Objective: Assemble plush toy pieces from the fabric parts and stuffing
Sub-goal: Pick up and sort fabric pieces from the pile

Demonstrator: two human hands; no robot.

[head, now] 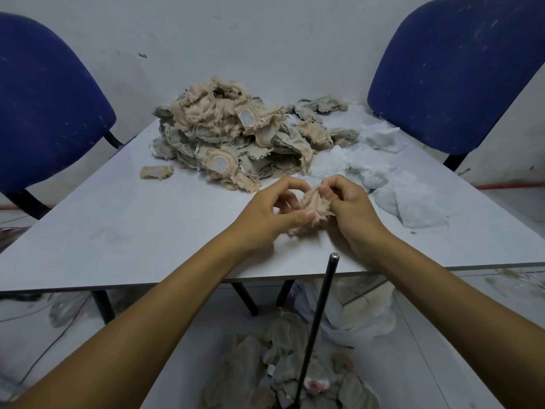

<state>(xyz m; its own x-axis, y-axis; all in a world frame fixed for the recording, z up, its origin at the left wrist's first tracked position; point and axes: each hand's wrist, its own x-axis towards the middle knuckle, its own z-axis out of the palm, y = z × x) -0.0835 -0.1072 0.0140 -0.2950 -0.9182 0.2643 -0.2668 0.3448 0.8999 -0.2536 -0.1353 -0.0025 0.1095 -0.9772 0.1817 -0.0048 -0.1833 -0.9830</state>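
A small beige plush fabric piece [311,209] is held just above the grey table [132,231], near its front edge. My left hand [271,214] pinches its left side between thumb and fingers. My right hand [348,205] pinches its upper right edge with curled fingers. A large heap of beige and grey fabric parts [236,140] lies at the back of the table. One loose beige piece [157,172] sits to the left of the heap.
White thin sheets [398,184] are spread over the table's right side. Two blue chairs [44,113] [460,75] flank the table. A dark metal rod [318,326] stands upright in front of the table. More fabric pieces [289,373] lie on the floor below.
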